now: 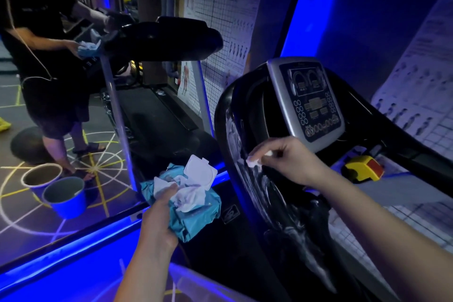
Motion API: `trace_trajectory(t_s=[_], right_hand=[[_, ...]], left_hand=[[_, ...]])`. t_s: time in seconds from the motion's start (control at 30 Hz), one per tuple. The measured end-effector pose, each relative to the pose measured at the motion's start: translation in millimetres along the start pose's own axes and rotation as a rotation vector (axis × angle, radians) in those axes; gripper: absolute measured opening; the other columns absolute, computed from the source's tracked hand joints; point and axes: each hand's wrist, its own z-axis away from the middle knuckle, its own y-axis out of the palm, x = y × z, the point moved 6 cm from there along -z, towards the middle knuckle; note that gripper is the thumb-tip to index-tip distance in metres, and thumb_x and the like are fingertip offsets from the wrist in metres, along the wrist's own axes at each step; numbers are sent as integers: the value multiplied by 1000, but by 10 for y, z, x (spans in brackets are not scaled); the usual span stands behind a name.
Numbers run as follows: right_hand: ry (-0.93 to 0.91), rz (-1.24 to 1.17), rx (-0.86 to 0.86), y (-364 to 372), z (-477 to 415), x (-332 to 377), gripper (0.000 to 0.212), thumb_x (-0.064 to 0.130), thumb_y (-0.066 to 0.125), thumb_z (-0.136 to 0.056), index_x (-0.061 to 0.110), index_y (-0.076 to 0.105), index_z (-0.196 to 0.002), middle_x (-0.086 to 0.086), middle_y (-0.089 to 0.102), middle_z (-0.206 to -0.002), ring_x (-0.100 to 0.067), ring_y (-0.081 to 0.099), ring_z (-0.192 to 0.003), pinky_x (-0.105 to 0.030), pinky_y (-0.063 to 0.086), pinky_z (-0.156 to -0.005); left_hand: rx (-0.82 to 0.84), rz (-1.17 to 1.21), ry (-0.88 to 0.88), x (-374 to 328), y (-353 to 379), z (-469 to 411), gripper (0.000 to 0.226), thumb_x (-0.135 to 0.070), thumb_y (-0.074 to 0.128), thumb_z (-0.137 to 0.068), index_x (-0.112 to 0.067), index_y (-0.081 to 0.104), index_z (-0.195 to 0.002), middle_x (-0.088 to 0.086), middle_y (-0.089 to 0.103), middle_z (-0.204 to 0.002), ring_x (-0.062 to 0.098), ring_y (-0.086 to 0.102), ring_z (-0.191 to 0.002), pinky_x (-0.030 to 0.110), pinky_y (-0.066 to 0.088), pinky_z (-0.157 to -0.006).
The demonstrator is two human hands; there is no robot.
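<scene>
Wiping down the treadmill handrail (pixel 234 130), gym night

Right hand (pixel 291 163) pinches a wipe (pixel 252 162) on it; left hand (pixel 159 216) grips the teal wipes pack (pixel 208 207), lid (pixel 199 171) open. Console (pixel 311 103) print is too blurry to read.

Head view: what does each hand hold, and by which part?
Left hand grips the teal soft wet-wipe pack by its near end; right hand pinches a small crumpled white wipe between its fingertips.

Buckets (pixel 68 206): two, blue, side by side on marked floor (pixel 22 223).
Ball (pixel 27 147): dark, beyond them.
Second treadmill (pixel 157 110): person (pixel 49 81) beside it.
Wall charts (pixel 220 7): gridded.
</scene>
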Motion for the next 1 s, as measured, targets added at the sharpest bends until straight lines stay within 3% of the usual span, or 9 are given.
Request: trace_trajectory(t_s=[0.1, 0.23, 0.33, 0.43, 0.57, 0.77, 0.83, 0.9, 1.0], right_hand=[[60, -185, -158, -199, -82, -25, 16, 4, 75, -88, 14, 79, -99, 3, 79, -98, -11, 73, -94, -28, 53, -93], [141, -303, -416, -354, -323, -243, 16, 6, 76, -87, 14, 79, -101, -2, 78, -99, -24, 73, -98, -46, 55, -99], [227, -90, -352, -136, -361, -383, 14, 14, 75, -89, 22, 78, -100, 5, 76, -93, -12, 71, -86, -28, 56, -87], [185, 193, -371, -12, -198, -343, 16, 17, 72, -91, 18, 78, -106, 13, 66, -79, 4, 58, -70, -2, 38, -67], [132, 254, -281, -41, 106, -280, 15, 20, 74, -90, 22, 79, -104, 8, 70, -90, -4, 65, -77, -11, 45, -71], [67, 182, -112, -105, 190, -19, 16, 15, 77, -87, 25, 81, -98, 15, 70, -82, 1, 62, -70, -11, 42, -67], [89, 69, -240, -191, 98, -8, 15, 17, 74, -91, 24, 79, -103, 19, 73, -82, 1, 66, -73, -17, 48, -69], [83, 106, -397, -235, -50, 3, 15, 20, 70, -94, 24, 78, -105, 17, 74, -84, 2, 67, -71, -20, 49, -66], [8, 221, -511, -209, -361, 112, 18, 15, 67, -94, 19, 79, -107, 6, 76, -92, 8, 62, -69, -2, 40, -65]], left_hand=[[-15, -11, -10, 52, -48, -6, 15, -18, 66, -102, -6, 72, -109, 20, 79, -96, 32, 79, -68, 43, 60, -46], [-15, -19, -13, 55, -33, 7, 16, -20, 66, -102, -9, 73, -113, 18, 80, -98, 31, 79, -69, 43, 61, -47], [-31, -8, 6, 45, -99, -76, 27, -21, 72, -98, -9, 73, -122, 19, 80, -109, 36, 79, -92, 48, 64, -55], [-62, -5, 25, 20, -171, -134, 39, -21, 77, -93, -9, 72, -130, 20, 77, -119, 40, 74, -109, 51, 65, -62], [-48, 25, 16, -9, -172, -147, 36, -21, 75, -95, -9, 72, -128, 20, 77, -118, 39, 76, -101, 47, 63, -57], [-38, 2, 22, 15, -96, -191, 34, -21, 72, -98, -10, 72, -130, 19, 77, -118, 36, 76, -99, 45, 65, -57], [-35, 9, 27, 7, -77, -222, 35, -22, 74, -97, -10, 72, -130, 19, 77, -118, 37, 75, -104, 50, 66, -64], [-35, 9, 39, -3, -60, -248, 35, -22, 74, -97, -11, 72, -130, 18, 78, -118, 38, 75, -108, 55, 65, -78], [-31, 12, 54, -25, -42, -295, 35, -23, 74, -97, -14, 72, -131, 17, 78, -118, 38, 75, -110, 60, 58, -98]])
